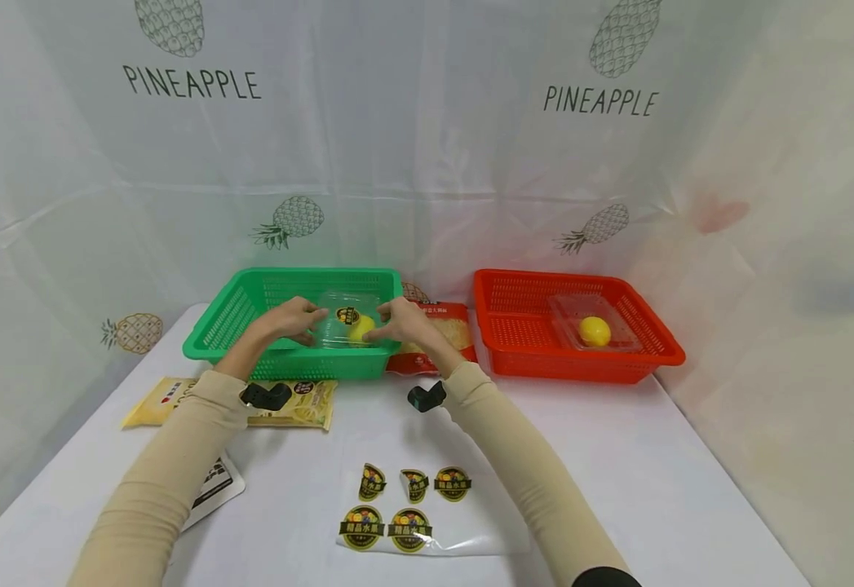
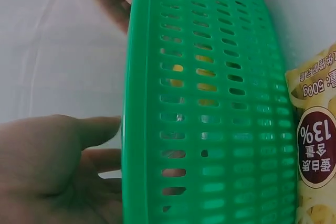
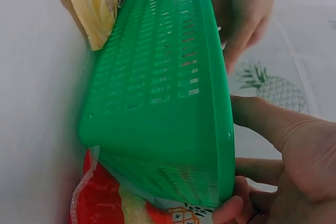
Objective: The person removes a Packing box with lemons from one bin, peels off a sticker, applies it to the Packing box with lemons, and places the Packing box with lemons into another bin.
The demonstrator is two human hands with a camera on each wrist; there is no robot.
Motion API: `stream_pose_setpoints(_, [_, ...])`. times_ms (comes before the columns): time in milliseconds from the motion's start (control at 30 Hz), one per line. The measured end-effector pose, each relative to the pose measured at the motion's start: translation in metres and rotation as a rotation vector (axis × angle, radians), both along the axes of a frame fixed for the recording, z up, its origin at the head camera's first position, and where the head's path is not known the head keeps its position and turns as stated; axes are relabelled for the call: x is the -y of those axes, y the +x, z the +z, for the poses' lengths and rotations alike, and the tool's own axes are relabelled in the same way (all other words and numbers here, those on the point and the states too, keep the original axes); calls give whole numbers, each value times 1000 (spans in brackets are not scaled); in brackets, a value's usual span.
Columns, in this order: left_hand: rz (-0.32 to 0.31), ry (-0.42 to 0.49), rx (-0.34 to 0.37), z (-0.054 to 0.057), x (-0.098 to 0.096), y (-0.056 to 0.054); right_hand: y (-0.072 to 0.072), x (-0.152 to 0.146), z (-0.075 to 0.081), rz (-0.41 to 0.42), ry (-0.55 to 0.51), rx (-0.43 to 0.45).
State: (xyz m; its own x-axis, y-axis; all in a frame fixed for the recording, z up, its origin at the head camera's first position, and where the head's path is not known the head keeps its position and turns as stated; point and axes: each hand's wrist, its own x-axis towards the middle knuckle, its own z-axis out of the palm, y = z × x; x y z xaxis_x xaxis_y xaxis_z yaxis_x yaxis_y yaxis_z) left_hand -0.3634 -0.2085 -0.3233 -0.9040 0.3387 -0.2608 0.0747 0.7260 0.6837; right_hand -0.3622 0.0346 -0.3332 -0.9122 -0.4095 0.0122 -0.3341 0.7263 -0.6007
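Note:
A clear plastic box [image 1: 334, 333] with a round black and gold sticker [image 1: 347, 315] on its lid lies inside the green basket [image 1: 214, 326]. A yellow fruit [image 1: 360, 328] shows through the box. My left hand [image 1: 293, 318] is at the box's left side, fingers loosely bent. On the opposite side is my right hand [image 1: 406, 321], its fingers spread near the basket's right rim. In the wrist views, the green wall hides some of the fingertips of the left hand [image 2: 58, 166] and right hand [image 3: 294, 156]; whether they touch the box is hidden.
A red basket [image 1: 515, 326] at the right holds another clear box with a yellow fruit [image 1: 595, 332]. A red food packet [image 1: 456, 326] lies between the baskets, a yellow pasta packet [image 1: 290, 405] before the green one. A sticker sheet [image 1: 471, 530] is nearer; a white card [image 1: 224, 489] lies left.

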Motion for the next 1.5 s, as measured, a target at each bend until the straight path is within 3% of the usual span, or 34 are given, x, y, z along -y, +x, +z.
stream_pose_setpoints(200, [-17,-10,32,-9,1,-1,1,-2,-3,4,-25,19])
stream_pose_setpoints(333, [-40,-53,16,-14,1,-2,2,-4,-4,24,-40,10])
stream_pose_setpoints(533, [-50,-51,6,-14,1,-6,3,-11,1,45,-79,24])
stream_pose_setpoints(633, [-36,-53,-50,-13,0,-6,5,-16,6,53,-67,15])
stream_pose_setpoints(833, [-3,-80,-269,-8,-9,-8,8,-33,18,65,-84,7])
stream_pose_setpoints(1000, [-16,-49,-399,0,-30,-14,11,-61,26,43,-114,28])
stream_pose_setpoints(1267, [-55,115,-631,10,-78,-18,17,-114,32,-4,-111,4])
stream_pose_setpoints(1500, [-121,197,-648,18,-135,-22,27,-170,40,-69,-116,-9])
